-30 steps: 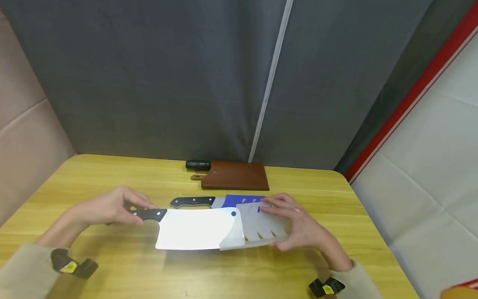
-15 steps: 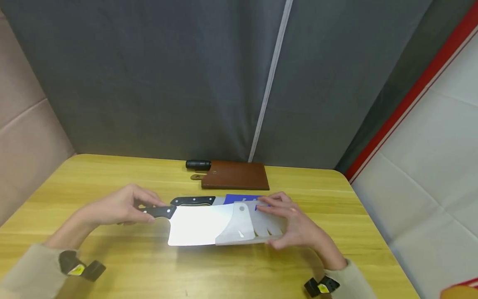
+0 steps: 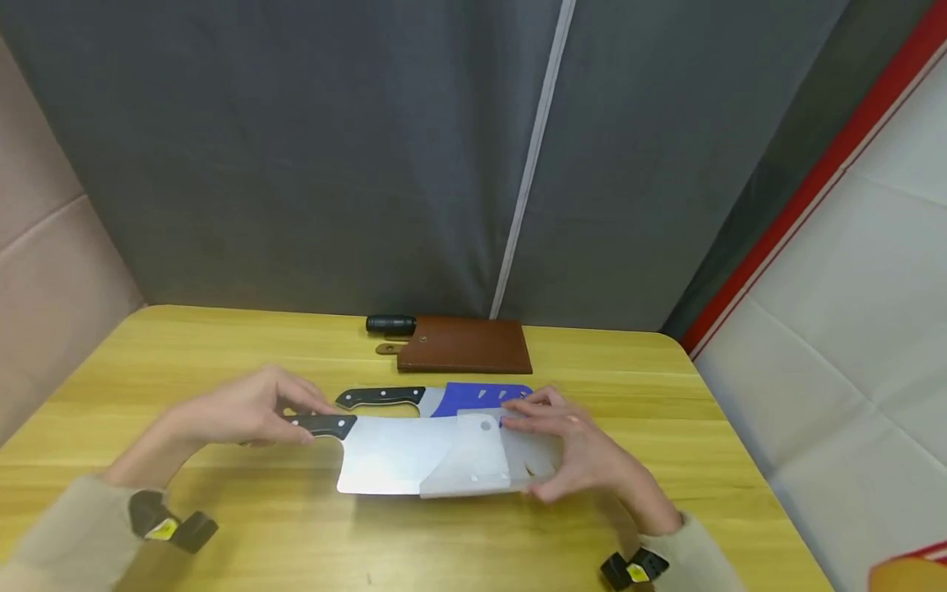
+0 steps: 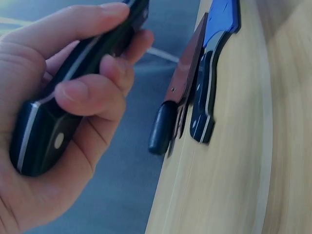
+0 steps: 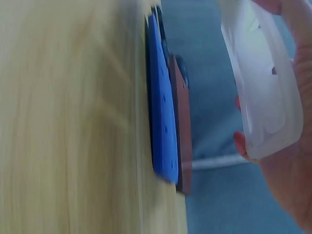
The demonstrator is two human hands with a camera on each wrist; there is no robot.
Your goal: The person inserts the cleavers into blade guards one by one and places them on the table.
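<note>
Cleaver (image 3: 392, 460), broad rectangular steel blade, smooth and reflective, black riveted handle (image 3: 325, 425); hanging just above the wooden table (image 3: 222, 353), blade flat and pointing toward the person's right. Left hand (image 3: 244, 411) is gripping the handle, fingers and thumb curling round it; the left wrist view is showing the glossy black grip with a pale metal rivet and a bright strip of tang running along its edge. Blade's far half is sitting inside the translucent plastic blade guard (image 3: 488, 460), a milky, flat sleeve with slotted cut-outs and a small round hole. Right hand (image 3: 584, 452) is pinching the guard at its closed end, thumb on top and fingers underneath.

Second knife (image 3: 381, 398), same black riveted handle, is lying on the table just behind the cleaver, its blade sheathed in a blue plastic guard (image 3: 481, 396), matte, with slots like the clear one. Brown leather sheath (image 3: 466, 347), flat and rectangular with a stud and a small strap tab, is lying farther behind the cleaver near the table's back edge; a rounded black handle (image 3: 390, 325) is sticking out of its left end. Tabletop is showing yellow wood grain, smooth finish, rounded corners.
</note>
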